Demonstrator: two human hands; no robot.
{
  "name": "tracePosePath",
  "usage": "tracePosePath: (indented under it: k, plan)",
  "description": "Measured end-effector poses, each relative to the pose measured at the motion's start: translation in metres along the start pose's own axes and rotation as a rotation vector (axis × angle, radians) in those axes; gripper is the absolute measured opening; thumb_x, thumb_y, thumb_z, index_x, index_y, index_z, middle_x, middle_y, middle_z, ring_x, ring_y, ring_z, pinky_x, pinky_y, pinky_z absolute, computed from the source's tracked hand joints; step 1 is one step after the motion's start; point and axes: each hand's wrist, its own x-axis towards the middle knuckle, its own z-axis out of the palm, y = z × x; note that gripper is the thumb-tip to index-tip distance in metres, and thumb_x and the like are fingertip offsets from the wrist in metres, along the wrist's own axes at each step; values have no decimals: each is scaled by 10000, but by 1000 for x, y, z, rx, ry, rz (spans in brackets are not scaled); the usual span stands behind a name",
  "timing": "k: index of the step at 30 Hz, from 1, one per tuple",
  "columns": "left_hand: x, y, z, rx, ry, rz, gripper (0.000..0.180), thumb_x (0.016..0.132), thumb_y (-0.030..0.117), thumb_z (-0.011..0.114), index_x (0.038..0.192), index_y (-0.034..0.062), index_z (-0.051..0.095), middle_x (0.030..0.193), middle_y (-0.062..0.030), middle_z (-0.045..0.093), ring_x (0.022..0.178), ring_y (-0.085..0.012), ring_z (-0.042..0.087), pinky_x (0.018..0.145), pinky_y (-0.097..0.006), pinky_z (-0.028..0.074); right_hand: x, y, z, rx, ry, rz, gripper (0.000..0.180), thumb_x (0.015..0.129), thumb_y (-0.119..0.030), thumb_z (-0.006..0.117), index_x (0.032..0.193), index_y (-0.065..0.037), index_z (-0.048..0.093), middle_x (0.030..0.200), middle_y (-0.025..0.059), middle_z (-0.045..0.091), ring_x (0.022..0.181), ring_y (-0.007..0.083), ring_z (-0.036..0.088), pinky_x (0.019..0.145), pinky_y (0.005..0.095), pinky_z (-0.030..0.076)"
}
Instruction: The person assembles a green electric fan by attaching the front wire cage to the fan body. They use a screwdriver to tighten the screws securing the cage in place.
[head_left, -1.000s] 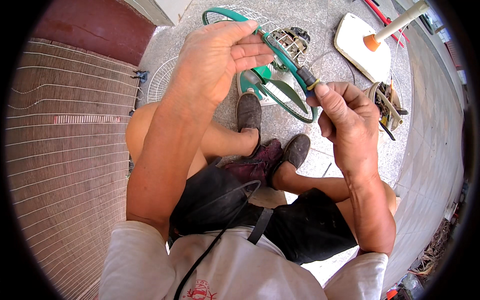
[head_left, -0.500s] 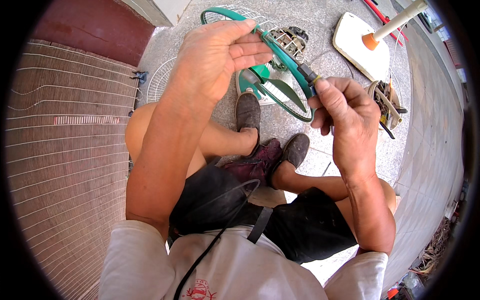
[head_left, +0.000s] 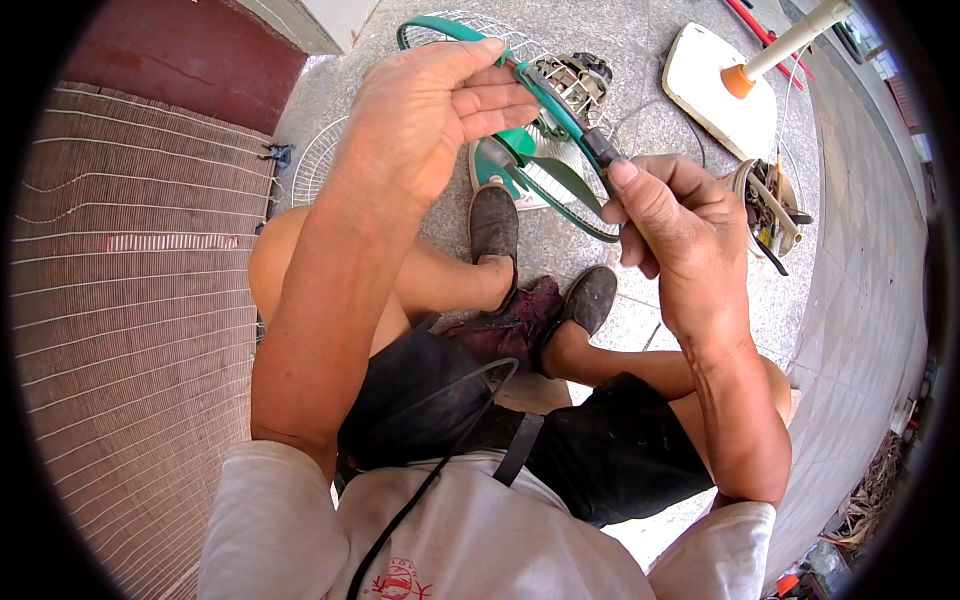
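Observation:
A thin green plastic ring (head_left: 428, 27), like the clamp hoop of a fan guard, is raised in front of me. My left hand (head_left: 440, 105) pinches it at its joint between thumb and fingers. In my right hand (head_left: 680, 215) is a screwdriver (head_left: 602, 147), its dark shaft lying along the ring and pointing up-left to the joint. The fingers close around its handle and hide most of it. Whether the tip sits in a screw is hidden by my left fingers. Behind the ring are a green fan blade (head_left: 565, 180) and a fan motor (head_left: 580, 78).
White wire fan guards (head_left: 322, 160) rest on the stone floor. At the upper right lies a white square fan base (head_left: 705, 90) with a pole. Beside it stands a bucket (head_left: 740, 185) of tools. A bamboo mat (head_left: 140, 270) hangs at the left. Dark red cloth (head_left: 510, 325) lies between my shoes.
My right hand has shifted slightly up-left along the screwdriver, and the yellowish band seen earlier is covered. My left hand keeps its grip on the ring, hardly moved.

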Motion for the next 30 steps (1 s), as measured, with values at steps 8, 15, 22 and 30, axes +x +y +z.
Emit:
tracePosePath:
  k: [8,15,22,30]
  plan:
    - [0,0,-1,-4,-37,-10,254,889,93,628,1056,-94,580,1012,-209,634,944,-324,656,870,-467,562,2,21,4,-272,164,-398,287,815,-152,776,1020,17,666,714,11,585,600,67,490,551,206,428]
    - [-2,-1,0,6,-21,18,245,884,91,635,1037,-93,586,990,-204,638,921,-325,660,854,-475,566,0,5,1,-109,64,-146,169,828,-106,740,890,27,657,670,14,584,575,52,504,505,209,416]
    - [-2,-1,2,5,-11,5,255,881,91,639,1042,-98,582,997,-216,633,924,-325,658,860,-480,564,4,5,-6,-163,41,-83,288,864,-275,738,914,3,682,735,26,628,555,54,539,456,176,375]
    - [-1,-1,-1,8,-20,7,266,888,103,635,1061,-93,581,1015,-211,634,938,-323,656,869,-470,561,4,7,1,-163,112,-314,155,825,-91,741,879,36,672,658,30,605,577,70,532,528,207,437]
